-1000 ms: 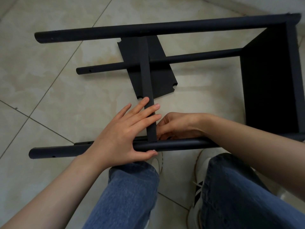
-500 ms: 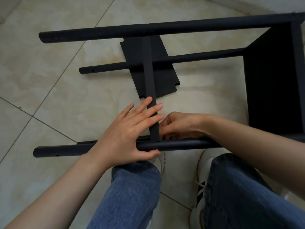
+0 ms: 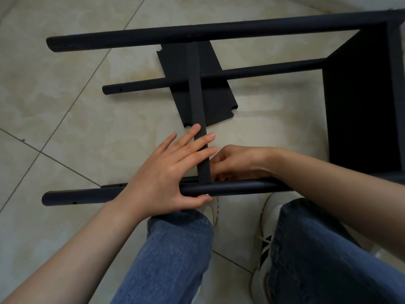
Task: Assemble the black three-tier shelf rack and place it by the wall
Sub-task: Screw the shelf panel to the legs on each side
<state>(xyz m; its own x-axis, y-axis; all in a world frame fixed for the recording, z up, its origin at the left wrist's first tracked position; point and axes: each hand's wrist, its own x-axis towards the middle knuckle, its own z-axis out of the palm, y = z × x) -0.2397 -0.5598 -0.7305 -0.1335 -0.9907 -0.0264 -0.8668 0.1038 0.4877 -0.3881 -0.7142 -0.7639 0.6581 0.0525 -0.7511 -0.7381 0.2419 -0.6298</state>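
The black three-tier rack frame of round metal poles (image 3: 263,70) lies on its side on the pale tiled floor (image 3: 65,128), and I judge the job to be roughly midway. 4 poles run left to right, and 1 black end shelf panel (image 3: 361,102) is already seated across their right-hand ends. A 2nd tier, seen as a narrow black shelf edge (image 3: 196,95), spans from the far black pole (image 3: 219,31) to the near black pole (image 3: 241,188). A flat black panel with notched corners (image 3: 217,93) shows beneath that edge. Whether it is this shelf's own face or a separate 3rd tier on the floor, I cannot tell. The left ends of the poles, with their open holes, carry nothing. Probably still to do: securing this tier, fitting the last one, standing the rack up and setting it by the wall. The left hand (image 3: 166,172) is spread flat, with straight fingers pressing across the shelf edge and the thumb braced against the near side of the near pole. The right hand (image 3: 238,163) sits just right of the same joint, its fingers curled down to where edge meets pole. Its fingertips are hidden, so I cannot tell whether it pinches a fastener or holds nothing. The joint lies between the 2 hands, touching the left fingers.
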